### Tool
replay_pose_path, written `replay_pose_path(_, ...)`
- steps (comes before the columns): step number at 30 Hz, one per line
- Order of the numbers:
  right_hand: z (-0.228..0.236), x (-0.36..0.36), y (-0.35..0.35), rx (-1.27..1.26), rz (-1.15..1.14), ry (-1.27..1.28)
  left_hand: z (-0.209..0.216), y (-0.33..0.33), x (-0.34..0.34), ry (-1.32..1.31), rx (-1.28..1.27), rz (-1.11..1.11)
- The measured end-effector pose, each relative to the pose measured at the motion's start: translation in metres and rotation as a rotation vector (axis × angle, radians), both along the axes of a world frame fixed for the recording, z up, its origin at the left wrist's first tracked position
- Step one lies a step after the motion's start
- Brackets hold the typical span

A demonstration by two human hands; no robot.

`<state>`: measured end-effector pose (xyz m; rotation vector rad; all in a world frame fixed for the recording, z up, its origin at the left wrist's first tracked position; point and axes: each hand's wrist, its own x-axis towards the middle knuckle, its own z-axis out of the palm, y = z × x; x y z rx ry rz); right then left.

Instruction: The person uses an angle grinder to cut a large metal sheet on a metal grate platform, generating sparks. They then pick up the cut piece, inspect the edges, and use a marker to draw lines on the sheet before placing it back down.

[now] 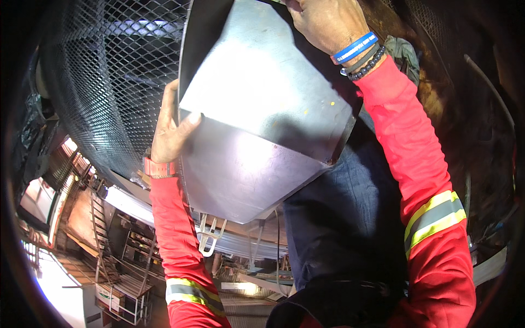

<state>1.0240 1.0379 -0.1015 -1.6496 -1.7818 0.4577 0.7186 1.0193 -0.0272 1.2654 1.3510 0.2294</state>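
Observation:
A large bent sheet-metal piece (246, 82), shiny grey with angled panels and a crease across it, fills the upper middle. My left hand (168, 131) grips its left edge, thumb on the near face and fingers behind or along the rim. At the top, my right hand (331, 24) is closed near the piece's upper edge. Its fingertips are partly cut off by the frame, and a small yellowish-green bit shows beside them. What the right hand holds is hard to make out. Light glares off the upper panel, and a hand-like shadow falls on its lower right.
Black expanded-metal mesh (109, 76) curves along the upper left. Below, a workshop floor area shows a ladder (99, 235), a metal-framed stand (128, 303) and stacked materials. A white looped bracket (209, 238) shows under the sheet. My dark trousers (344, 213) are behind it.

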Motion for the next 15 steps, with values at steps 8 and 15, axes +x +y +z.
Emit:
replay_pose_path(8,-0.006,0.005,-0.007,0.004,0.011,0.027,-0.010,0.009,-0.022,-0.037,-0.167,-0.007)
replay_pose_path(15,-0.002,-0.009,-0.001,-0.042,-0.037,0.008,-0.008,0.006,-0.017,-0.001,-0.154,0.012)
